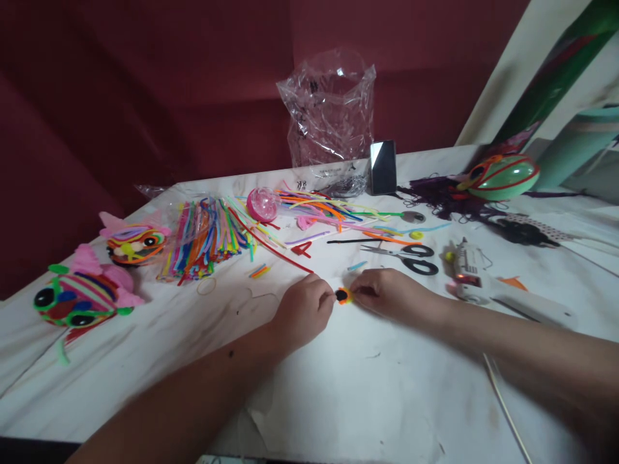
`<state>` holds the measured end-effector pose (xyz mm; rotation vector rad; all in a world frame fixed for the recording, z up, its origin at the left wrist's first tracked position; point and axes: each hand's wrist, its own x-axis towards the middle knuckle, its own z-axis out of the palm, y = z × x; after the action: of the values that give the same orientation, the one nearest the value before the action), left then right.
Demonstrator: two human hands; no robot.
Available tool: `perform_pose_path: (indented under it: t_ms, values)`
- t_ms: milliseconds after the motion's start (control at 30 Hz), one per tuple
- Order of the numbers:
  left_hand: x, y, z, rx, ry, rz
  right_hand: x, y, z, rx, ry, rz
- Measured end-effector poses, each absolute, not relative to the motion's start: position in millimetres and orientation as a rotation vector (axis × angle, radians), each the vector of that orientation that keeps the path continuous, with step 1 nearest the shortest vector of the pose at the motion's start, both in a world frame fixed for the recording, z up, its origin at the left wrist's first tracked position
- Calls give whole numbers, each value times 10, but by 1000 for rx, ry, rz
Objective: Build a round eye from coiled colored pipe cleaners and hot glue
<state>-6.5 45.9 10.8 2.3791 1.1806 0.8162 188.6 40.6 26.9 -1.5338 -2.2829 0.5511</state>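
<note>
Both of my hands meet at the middle of the white table (367, 393). My left hand (302, 309) and my right hand (387, 293) pinch a small round piece (343, 296) between their fingertips. The piece has a black centre and an orange fuzzy rim, and it rests just above the tabletop. Fingers of both hands are curled closed around it. A red pipe cleaner (275, 248) lies just behind my left hand.
A heap of coloured pipe cleaners (207, 235) lies at the back left, beside two finished fuzzy figures (82, 296) (138, 241). Black-handled scissors (411, 254) and a white glue gun (471, 277) lie to the right. A clear plastic bag (331, 116), a phone (383, 166) and a green ball (503, 175) stand behind.
</note>
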Motion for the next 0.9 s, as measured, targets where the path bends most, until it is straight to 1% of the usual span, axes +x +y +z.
perform_pose_path:
  t_ms: [233, 633, 900]
  values:
    - [-66, 462, 108, 2393, 1183, 801, 1844, 383, 268, -1561, -2321, 471]
    - [-64, 456, 121, 2388, 1188, 792, 1802, 383, 307, -1581, -2328, 466]
    - [-67, 458, 114, 2388, 1181, 797, 1849, 422, 261, -1576, -2221, 657]
